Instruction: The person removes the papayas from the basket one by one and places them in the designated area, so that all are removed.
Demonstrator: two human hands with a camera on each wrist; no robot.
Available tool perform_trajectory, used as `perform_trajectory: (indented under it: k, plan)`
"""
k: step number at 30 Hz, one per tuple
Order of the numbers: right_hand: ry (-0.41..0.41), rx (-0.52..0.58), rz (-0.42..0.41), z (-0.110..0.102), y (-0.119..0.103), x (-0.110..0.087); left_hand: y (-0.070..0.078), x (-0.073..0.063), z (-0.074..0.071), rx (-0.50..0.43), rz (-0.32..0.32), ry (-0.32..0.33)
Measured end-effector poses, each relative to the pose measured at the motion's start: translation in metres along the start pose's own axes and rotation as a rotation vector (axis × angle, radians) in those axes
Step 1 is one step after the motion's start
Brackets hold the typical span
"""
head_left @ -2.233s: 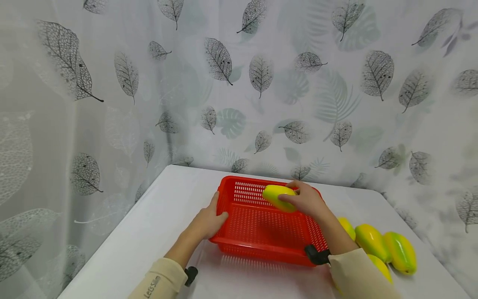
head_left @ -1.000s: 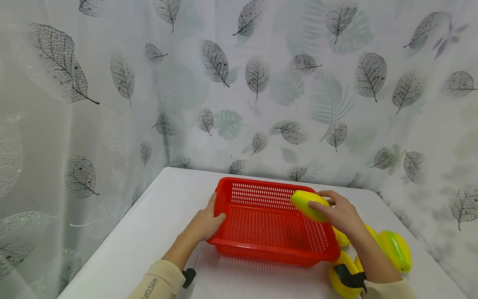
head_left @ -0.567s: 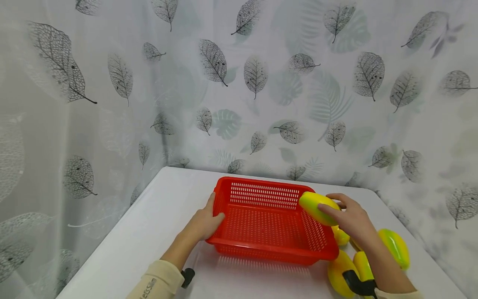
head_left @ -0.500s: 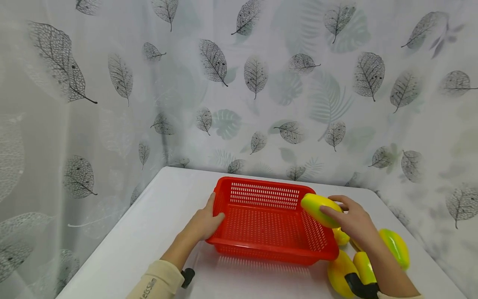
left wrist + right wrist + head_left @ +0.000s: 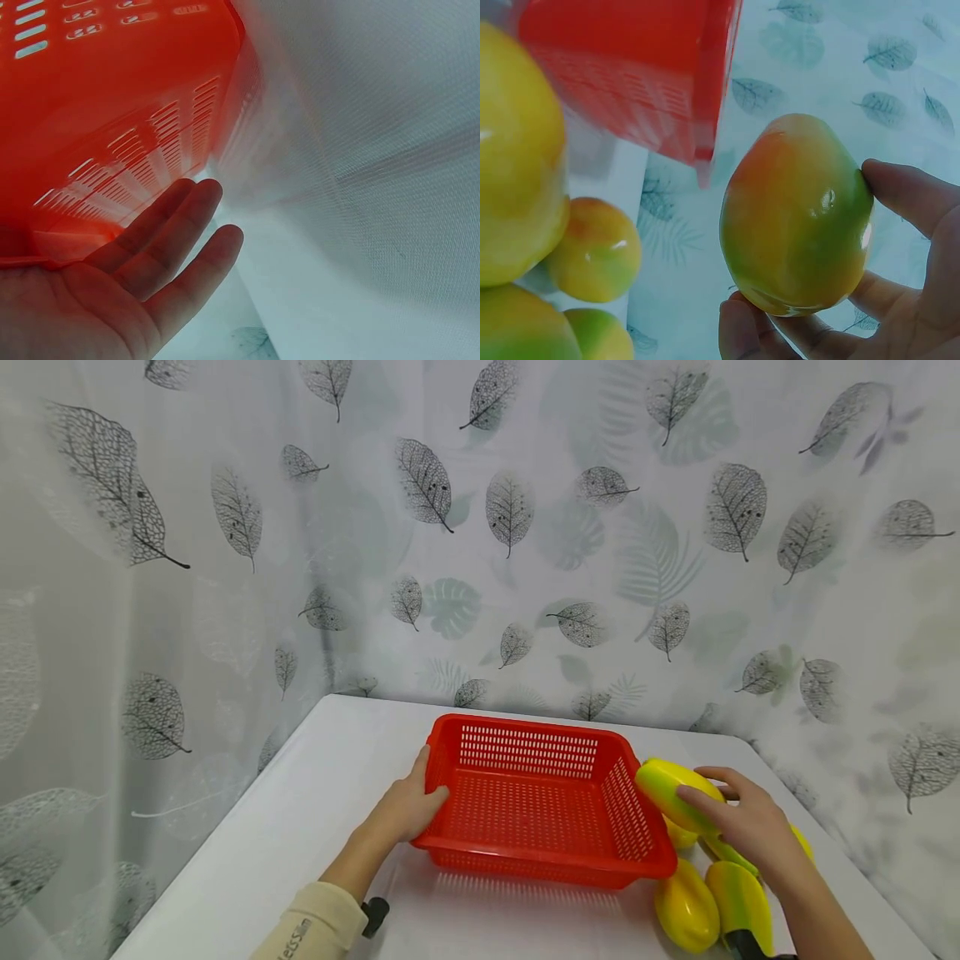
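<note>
A red perforated plastic basket point(image 5: 551, 862) stands in the middle of the white table, with nothing inside it. My left hand point(image 5: 408, 806) grips its left rim, thumb over the edge; in the left wrist view the other fingers point(image 5: 184, 274) lie along the outside of the wall. Just beyond the basket's right rim, my right hand point(image 5: 757, 827) holds a yellow-green mango point(image 5: 675, 792) above the table. The right wrist view shows this mango point(image 5: 799, 217) with a reddish blush, pinched between thumb and fingertips, apart from the basket point(image 5: 637, 67).
Several more mangoes lie on the table right of the basket, among them a yellow one point(image 5: 686, 906) and a greenish one point(image 5: 738, 897); my right forearm partly hides others. A leaf-patterned curtain point(image 5: 480, 568) surrounds the back and sides of the white table point(image 5: 360, 735).
My right hand has carried the mango from over the basket to the right, past its right rim, uncovering the basket's inside. My left hand keeps its grip on the rim.
</note>
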State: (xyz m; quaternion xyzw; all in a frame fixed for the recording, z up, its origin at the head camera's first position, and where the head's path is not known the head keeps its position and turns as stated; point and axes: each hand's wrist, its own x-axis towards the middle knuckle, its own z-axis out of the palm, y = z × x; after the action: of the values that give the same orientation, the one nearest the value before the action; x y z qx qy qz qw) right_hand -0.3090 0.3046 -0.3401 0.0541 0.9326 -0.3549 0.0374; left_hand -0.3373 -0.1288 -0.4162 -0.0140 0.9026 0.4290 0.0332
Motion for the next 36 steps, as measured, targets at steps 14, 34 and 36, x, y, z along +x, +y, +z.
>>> perform_trajectory:
  k: [14, 34, 36]
  plan:
    - [-0.042, -0.007, 0.133, -0.015, 0.038, -0.008, -0.004, 0.0, 0.0, -0.009, -0.017, 0.002]
    - [-0.055, 0.02, 0.307, -0.023, 0.118, -0.026, -0.005, -0.001, 0.0, -0.008, -0.02, -0.001]
    - [-0.033, 0.015, 0.332, -0.024, 0.123, -0.027, -0.005, -0.001, 0.0, -0.011, -0.019, -0.003]
